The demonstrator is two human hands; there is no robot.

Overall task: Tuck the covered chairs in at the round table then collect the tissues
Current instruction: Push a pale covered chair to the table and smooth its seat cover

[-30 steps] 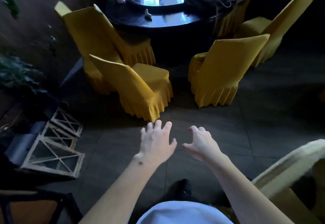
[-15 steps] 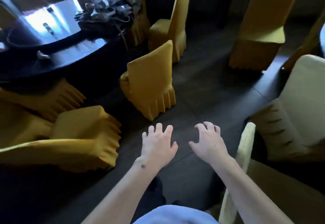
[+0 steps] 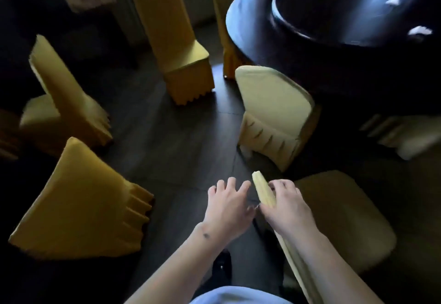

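Observation:
A pale covered chair (image 3: 334,220) stands right below me, its seat facing the round dark table (image 3: 250,29) at the upper right. My right hand (image 3: 286,206) grips the top edge of this chair's backrest (image 3: 261,188), fingers curled over it. Just left of the backrest, my left hand (image 3: 226,203) hovers with its fingers spread and holds nothing. Blurred white tissues (image 3: 420,30) lie on the table top. Another pale covered chair (image 3: 274,113) stands close to the table's near edge.
Yellow covered chairs stand scattered on the dark floor: one at the lower left (image 3: 78,203), one at the left (image 3: 59,94), one upright at the top middle (image 3: 179,41). A further chair (image 3: 222,17) sits against the table's far side.
The view has swung to the right, bringing the pale chair and a round table in front of me. My right hand has taken hold of the chair's backrest; my left hand stays open.

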